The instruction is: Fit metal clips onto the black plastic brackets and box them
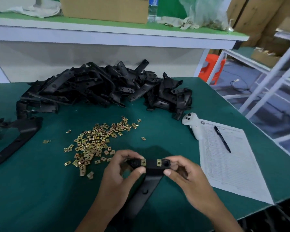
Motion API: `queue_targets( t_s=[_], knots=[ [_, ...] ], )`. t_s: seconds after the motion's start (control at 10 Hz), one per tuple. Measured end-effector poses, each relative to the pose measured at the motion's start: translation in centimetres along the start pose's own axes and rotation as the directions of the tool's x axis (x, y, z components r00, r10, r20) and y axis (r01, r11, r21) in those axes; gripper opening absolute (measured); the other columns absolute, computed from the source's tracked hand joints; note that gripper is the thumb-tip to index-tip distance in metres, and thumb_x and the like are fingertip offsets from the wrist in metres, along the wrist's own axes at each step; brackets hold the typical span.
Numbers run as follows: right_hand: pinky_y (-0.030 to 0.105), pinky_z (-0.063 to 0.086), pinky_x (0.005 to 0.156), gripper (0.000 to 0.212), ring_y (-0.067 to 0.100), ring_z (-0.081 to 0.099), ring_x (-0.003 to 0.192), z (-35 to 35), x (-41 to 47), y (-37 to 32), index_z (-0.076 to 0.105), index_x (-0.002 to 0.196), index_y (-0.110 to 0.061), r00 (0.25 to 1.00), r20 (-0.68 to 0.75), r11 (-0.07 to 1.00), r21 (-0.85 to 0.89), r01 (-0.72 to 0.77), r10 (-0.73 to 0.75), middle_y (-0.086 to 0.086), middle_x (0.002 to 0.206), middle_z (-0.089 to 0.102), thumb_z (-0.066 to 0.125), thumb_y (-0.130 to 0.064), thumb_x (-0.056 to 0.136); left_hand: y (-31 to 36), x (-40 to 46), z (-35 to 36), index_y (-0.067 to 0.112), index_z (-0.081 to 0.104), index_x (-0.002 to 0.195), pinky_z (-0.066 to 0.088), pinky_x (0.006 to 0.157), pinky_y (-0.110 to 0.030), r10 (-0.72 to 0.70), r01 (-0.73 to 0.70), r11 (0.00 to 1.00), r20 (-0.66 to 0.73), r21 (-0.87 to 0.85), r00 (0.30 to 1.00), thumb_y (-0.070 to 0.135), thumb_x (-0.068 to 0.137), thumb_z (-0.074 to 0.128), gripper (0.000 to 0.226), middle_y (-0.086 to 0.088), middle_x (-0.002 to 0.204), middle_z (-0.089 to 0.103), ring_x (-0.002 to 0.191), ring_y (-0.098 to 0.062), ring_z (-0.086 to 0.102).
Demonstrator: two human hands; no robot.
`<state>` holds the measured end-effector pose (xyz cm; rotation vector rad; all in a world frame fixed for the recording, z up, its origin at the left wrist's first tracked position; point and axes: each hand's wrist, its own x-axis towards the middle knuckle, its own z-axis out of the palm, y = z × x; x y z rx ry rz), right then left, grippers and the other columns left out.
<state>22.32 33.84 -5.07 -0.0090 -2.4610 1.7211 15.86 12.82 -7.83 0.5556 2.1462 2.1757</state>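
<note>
**Two clips seated on the bracket held in both hands**

The left hand (pixel 122 166) and the right hand (pixel 182 171) both pinch the top bar of a black plastic bracket (pixel 151 174), thumbs on its near face and fingers curled over the far edge, low in the view above the green table (pixel 166 118). The bracket is matte black and T-shaped: a short cross bar with a round socket at each end, and a long flat arm running down toward the person, with a round boss partway along it. Two brass-coloured metal clips sit on the bar's upper edge, one (pixel 143 162) by the left fingers and one (pixel 158 163) by the right.

Just beyond the left hand lies a scatter of loose clips (pixel 94 143), too many to count. Farther back sits a heap of black brackets (pixel 99 87), likewise uncountable, and one large bracket (pixel 15 136) lies apart at the left edge.

To the right rest one white handheld controller (pixel 192 124), one printed sheet (pixel 229 161) whose writing is too small to read, and one black pen (pixel 222 138) lying on it.
</note>
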Motion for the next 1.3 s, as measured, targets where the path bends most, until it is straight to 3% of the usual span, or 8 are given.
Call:
queue_targets(
  t_s=[0.2, 0.4, 0.5, 0.6, 0.8, 1.1, 1.2, 1.3],
  knots=[
    [0.022, 0.054, 0.085, 0.024, 0.016, 0.071, 0.094, -8.6, -8.4, -0.8, 0.074, 0.103, -0.035, 0.926, -0.377, 1.0, 0.001, -0.016, 0.015, -0.001, 0.098, 0.076, 0.075, -0.028, 0.08, 3.3, 0.3, 10.4, 0.034, 0.062, 0.11, 0.052, 0.083, -0.018, 0.091, -0.058, 0.992, 0.316, -0.112, 0.944, 0.034, 0.083, 0.076, 0.03, 0.009, 0.114, 0.069, 0.102, -0.015, 0.07],
    [0.018, 0.053, 0.077, 0.018, 0.009, 0.071, 0.088, -15.0, -19.7, -2.8, 0.074, 0.1, -0.033, 0.748, -0.663, 0.996, -0.047, -0.07, 0.021, -0.003, 0.096, 0.075, 0.074, -0.024, 0.084, 6.1, -2.4, 21.5, 0.034, 0.062, 0.108, 0.053, 0.087, -0.034, 0.198, -0.114, 0.977, 0.579, -0.178, 0.791, 0.033, 0.08, 0.077, 0.032, 0.008, 0.11, 0.072, 0.102, -0.017, 0.071],
    [0.028, 0.056, 0.076, 0.016, 0.017, 0.07, 0.087, -16.7, -25.4, -3.1, 0.072, 0.1, -0.034, 0.64, -0.767, 0.986, -0.066, -0.154, 0.049, -0.002, 0.096, 0.074, 0.073, -0.029, 0.085, 7.3, -4.9, 26.1, 0.038, 0.061, 0.105, 0.052, 0.091, -0.025, 0.25, -0.172, 0.968, 0.675, -0.183, 0.694, 0.036, 0.079, 0.075, 0.031, 0.015, 0.108, 0.072, 0.105, -0.009, 0.068],
    [0.02, 0.054, 0.078, 0.017, 0.012, 0.07, 0.09, -17.8, -30.2, -2.8, 0.071, 0.102, -0.035, 0.556, -0.829, 0.972, -0.088, -0.219, 0.05, -0.004, 0.099, 0.074, 0.073, -0.03, 0.085, 8.3, -7.5, 29.6, 0.043, 0.058, 0.102, 0.045, 0.087, -0.008, 0.299, -0.247, 0.951, 0.748, -0.185, 0.593, 0.033, 0.08, 0.076, 0.031, 0.021, 0.106, 0.071, 0.106, 0.0, 0.066],
    [0.016, 0.053, 0.079, 0.024, 0.009, 0.071, 0.093, -18.6, -36.1, -1.6, 0.071, 0.107, -0.03, 0.438, -0.898, 0.953, -0.102, -0.284, 0.034, -0.003, 0.101, 0.074, 0.072, -0.04, 0.085, 8.7, -11.1, 33.4, 0.041, 0.057, 0.106, 0.046, 0.089, -0.019, 0.351, -0.402, 0.9, 0.825, -0.166, 0.444, 0.038, 0.085, 0.075, 0.027, 0.025, 0.111, 0.065, 0.107, -0.003, 0.062],
    [0.021, 0.054, 0.088, 0.025, 0.011, 0.069, 0.105, -19.2, -37.6, -0.2, 0.071, 0.111, -0.034, 0.439, -0.895, 0.917, -0.11, -0.384, 0.076, -0.007, 0.111, 0.074, 0.069, -0.04, 0.086, 6.9, -11.5, 33.4, 0.047, 0.047, 0.13, 0.036, 0.103, -0.01, 0.277, -0.422, 0.903, 0.853, -0.074, 0.443, 0.056, 0.084, 0.069, 0.052, 0.032, 0.134, 0.052, 0.13, 0.005, 0.047],
    [0.015, 0.053, 0.083, 0.019, 0.008, 0.07, 0.099, -19.1, -36.6, -0.1, 0.073, 0.105, -0.034, 0.42, -0.905, 0.919, -0.104, -0.381, 0.071, -0.008, 0.106, 0.075, 0.068, -0.039, 0.086, 4.9, -10.0, 30.7, 0.052, 0.048, 0.121, 0.045, 0.101, -0.028, 0.236, -0.432, 0.902, 0.823, 0.013, 0.516, 0.051, 0.089, 0.067, 0.037, 0.031, 0.12, 0.061, 0.121, -0.001, 0.056],
    [0.011, 0.052, 0.077, 0.026, 0.006, 0.071, 0.093, -19.1, -35.2, -1.0, 0.074, 0.101, -0.025, 0.388, -0.921, 0.946, -0.123, -0.3, 0.004, -0.007, 0.102, 0.076, 0.071, -0.046, 0.087, 3.0, -9.0, 28.1, 0.05, 0.053, 0.112, 0.05, 0.09, -0.031, 0.198, -0.396, 0.913, 0.74, 0.1, 0.643, 0.046, 0.09, 0.065, 0.025, 0.027, 0.104, 0.067, 0.105, -0.005, 0.063]
  ],
)
